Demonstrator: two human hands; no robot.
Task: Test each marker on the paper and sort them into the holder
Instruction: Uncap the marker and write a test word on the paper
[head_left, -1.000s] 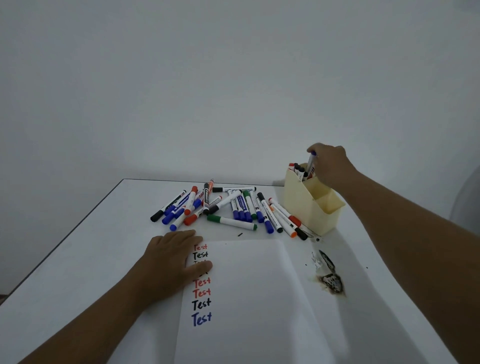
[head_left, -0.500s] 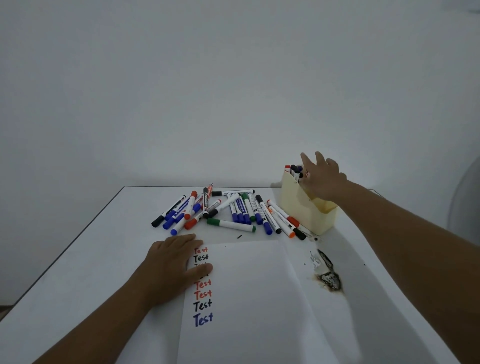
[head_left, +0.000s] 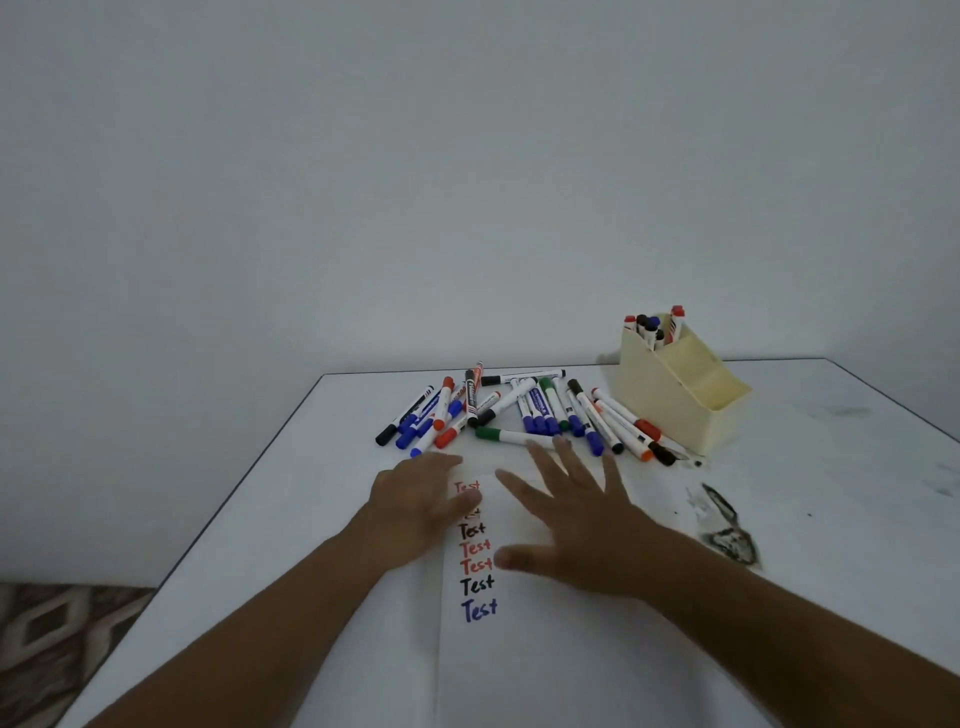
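A white paper (head_left: 561, 654) lies on the table with "Test" written down its left side in red, black and blue. My left hand (head_left: 415, 499) presses flat on the paper's top left corner. My right hand (head_left: 576, 519) hovers over the paper with spread fingers and holds nothing; its fingertips reach toward a green-capped marker (head_left: 506, 436). A pile of several markers (head_left: 519, 410) lies beyond the paper. The cream holder (head_left: 680, 395) stands at the back right with several markers (head_left: 652, 327) upright in its rear compartment.
The white table (head_left: 291, 519) has its left edge close to my left arm, with patterned floor (head_left: 57, 639) below. A dark smudge with a clear scrap (head_left: 724, 525) sits right of the paper. A bare wall rises behind.
My right hand let go of a marker in the holder, left it and swung down-left over the paper toward the pile. The left hand stayed on the paper.
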